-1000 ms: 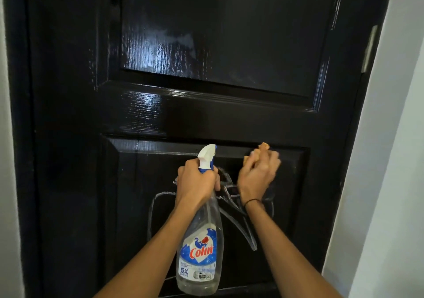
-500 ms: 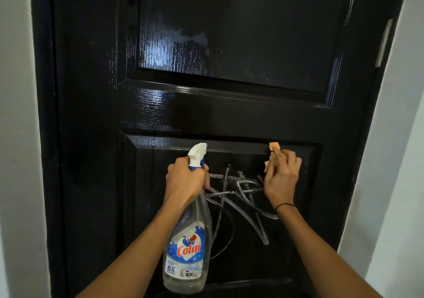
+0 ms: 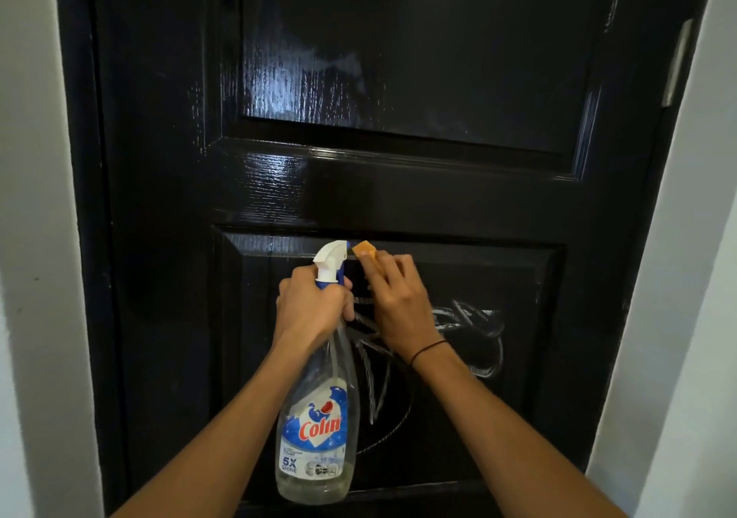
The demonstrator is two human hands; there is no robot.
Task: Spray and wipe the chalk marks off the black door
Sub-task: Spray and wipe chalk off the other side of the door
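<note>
Chalk marks [image 3: 470, 326] are showing on the door's [image 3: 399, 190] lower panel, right of my hands. My left hand [image 3: 309, 310] is gripping the spray bottle's [image 3: 319, 418] neck, fingers curled round. My right hand [image 3: 399, 310] is pinching an orange sponge [image 3: 365, 250] against the panel's top edge.

The door [image 3: 399, 182] fills the middle, a wall [image 3: 28, 278] to its left and another wall [image 3: 702, 318] to its right. A hinge [image 3: 678, 62] sits on the door's right edge, up high. The upper panel [image 3: 418, 38] lies above the lower panel [image 3: 518, 358], and the chalk marks [image 3: 474, 326] are on that lower one. In front of the door, the left hand [image 3: 309, 310] holds the spray bottle [image 3: 315, 437] by the neck, bottle hanging below. Just right of it, the right hand [image 3: 399, 310] presses the sponge [image 3: 365, 252] on the lower panel's top edge, right beside the nozzle [image 3: 331, 258], left of most marks.
</note>
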